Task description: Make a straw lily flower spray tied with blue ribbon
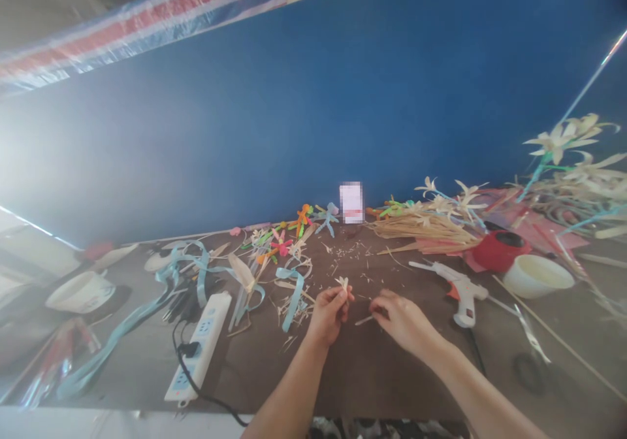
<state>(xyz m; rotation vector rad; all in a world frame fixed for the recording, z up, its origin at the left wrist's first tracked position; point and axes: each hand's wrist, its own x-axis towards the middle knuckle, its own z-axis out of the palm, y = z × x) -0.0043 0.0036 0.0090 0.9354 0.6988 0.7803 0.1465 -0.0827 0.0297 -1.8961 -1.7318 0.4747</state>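
My left hand (pixel 329 315) is closed in a pinch, holding upright a small cream flower (pixel 343 284) that looks made of dried husk petals. To its right, my right hand (pixel 399 318) has its fingers curled around a short pale strip (pixel 363 321), whose end sticks out toward the left. A small gap separates the two hands above the brown tabletop (pixel 372 367). Pale scraps (pixel 350 251) are scattered just beyond them. The white glue gun (pixel 463 289) lies to the right of my right hand.
A power strip (pixel 200 344) with a plugged-in black cord lies left. Light blue ribbon (pixel 117 338), pipe-cleaner figures (pixel 281 243) and a white bowl (pixel 81 292) are there too. Scissors (pixel 531 334), a cream cup (pixel 539 277), a red container (pixel 490 253) and husk bundles (pixel 431 228) occupy the right. A blue panel (pixel 294 112) stands behind.
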